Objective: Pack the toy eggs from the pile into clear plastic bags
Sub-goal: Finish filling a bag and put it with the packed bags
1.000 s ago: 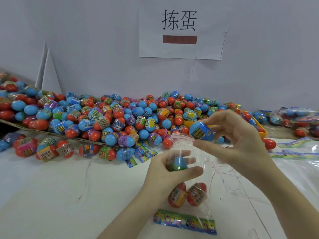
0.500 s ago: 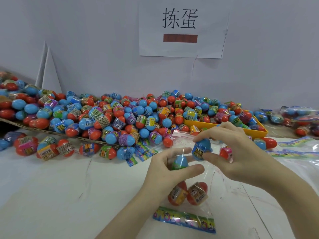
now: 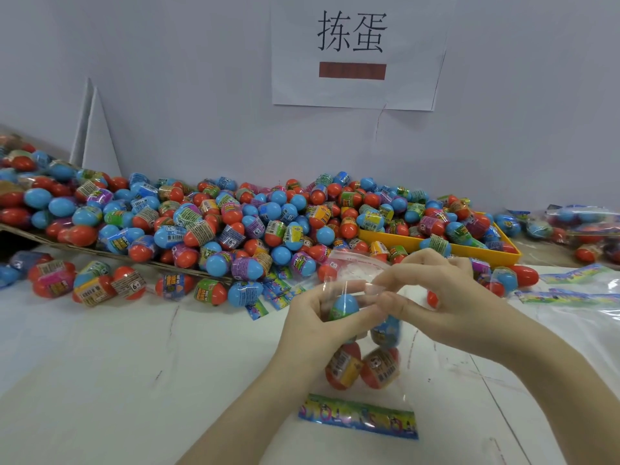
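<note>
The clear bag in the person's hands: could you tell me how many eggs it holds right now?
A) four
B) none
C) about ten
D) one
A: inside the clear bag two orange eggs lie at the bottom, one blue egg sits behind the left hand's fingers, and a blurred blue egg sits just below the right hand.
</note>
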